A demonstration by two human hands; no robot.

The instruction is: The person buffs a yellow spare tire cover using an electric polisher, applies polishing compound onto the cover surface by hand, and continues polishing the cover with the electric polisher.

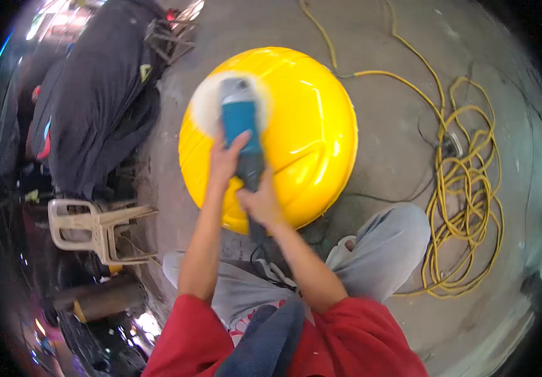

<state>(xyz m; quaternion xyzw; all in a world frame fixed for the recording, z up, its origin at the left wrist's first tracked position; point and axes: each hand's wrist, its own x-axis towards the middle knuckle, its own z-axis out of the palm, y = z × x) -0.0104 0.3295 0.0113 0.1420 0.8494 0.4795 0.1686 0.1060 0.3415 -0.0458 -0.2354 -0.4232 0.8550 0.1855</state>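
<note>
A blue and black angle polisher (239, 125) with a silver head lies over a large, glossy yellow rounded panel (302, 138) on the floor. Its white fluffy pad (205, 107) is blurred and rests on the panel's upper left part. My left hand (226, 157) is closed round the polisher's blue body, thumb across the top. Further back, my right hand (261, 200) grips the black rear handle. Underneath, the cord end runs down toward my lap and is partly hidden.
Yellow cable (466, 207) lies coiled on the concrete floor (397, 157) at the right, one length running near the panel. A beige plastic chair (98, 229) is at the left, below a dark cloth-covered object (104, 94). My crossed legs (384, 245) are close below the panel.
</note>
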